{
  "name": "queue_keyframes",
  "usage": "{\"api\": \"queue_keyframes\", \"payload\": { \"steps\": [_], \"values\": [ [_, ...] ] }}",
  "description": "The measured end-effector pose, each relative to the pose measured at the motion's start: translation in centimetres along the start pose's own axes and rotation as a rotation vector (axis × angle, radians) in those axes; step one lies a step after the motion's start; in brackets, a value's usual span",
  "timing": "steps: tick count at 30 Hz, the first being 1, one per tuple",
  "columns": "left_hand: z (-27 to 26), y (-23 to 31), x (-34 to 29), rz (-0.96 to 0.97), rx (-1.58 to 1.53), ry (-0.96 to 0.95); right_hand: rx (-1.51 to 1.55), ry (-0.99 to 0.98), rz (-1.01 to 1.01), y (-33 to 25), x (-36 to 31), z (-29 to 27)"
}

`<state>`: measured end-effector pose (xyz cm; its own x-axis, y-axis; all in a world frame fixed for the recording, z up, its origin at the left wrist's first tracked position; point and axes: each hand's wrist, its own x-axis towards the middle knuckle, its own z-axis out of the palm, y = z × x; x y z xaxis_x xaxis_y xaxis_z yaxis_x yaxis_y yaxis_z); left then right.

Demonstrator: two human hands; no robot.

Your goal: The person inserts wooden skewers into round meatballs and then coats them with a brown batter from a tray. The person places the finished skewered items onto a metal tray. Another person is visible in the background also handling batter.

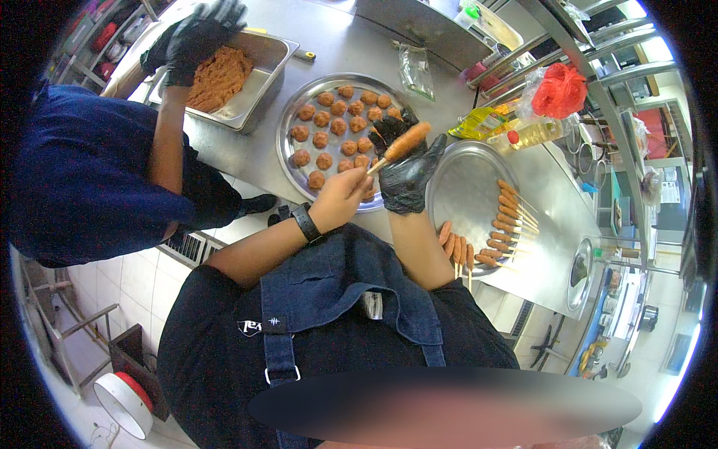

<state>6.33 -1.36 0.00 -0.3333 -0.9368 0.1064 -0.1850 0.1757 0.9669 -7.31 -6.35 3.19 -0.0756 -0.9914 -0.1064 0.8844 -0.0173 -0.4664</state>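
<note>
My left hand (pixel 340 198), bare and with a black watch on its wrist, pinches the wooden stick of a meat skewer (pixel 407 142). The skewer's long, reddish-brown minced meat tilts up to the right, in front of my right hand (pixel 406 179). That hand wears a black glove, its palm up and fingers spread; whether the meat touches the glove, I cannot tell. Beneath both hands is a round metal tray (pixel 288 161) with many meatballs (pixel 320 140) in loose rows. To the right, a second round tray (pixel 464 179) bears several finished-looking skewers (pixel 508 213) along its right and near rim.
At the left, a co-worker's black-gloved hands (pixel 202 45) are over a deep metal pan (pixel 262 82) of minced meat (pixel 217 78). A clear plastic bag (pixel 415 71) lies behind the meatball tray. Oil bottles (pixel 531 135) and a yellow packet (pixel 479 123) are beyond the second tray, near a metal rack (pixel 613 82).
</note>
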Motion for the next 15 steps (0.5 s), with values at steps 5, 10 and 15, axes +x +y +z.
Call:
{"api": "queue_keyframes", "payload": {
  "steps": [5,10,15],
  "values": [
    [0.1,0.1,-0.4,0.09,0.127,0.051,-0.026,-0.009,-0.025,0.2,0.2,-0.4],
    [0.2,1.1,-0.9,-0.072,-0.303,0.019,-0.045,-0.009,-0.025,0.3,0.2,-0.4],
    [0.4,1.0,-1.0,-0.051,-0.307,0.017,-0.057,-0.006,-0.024,0.1,0.0,-0.5]
  ]
}}
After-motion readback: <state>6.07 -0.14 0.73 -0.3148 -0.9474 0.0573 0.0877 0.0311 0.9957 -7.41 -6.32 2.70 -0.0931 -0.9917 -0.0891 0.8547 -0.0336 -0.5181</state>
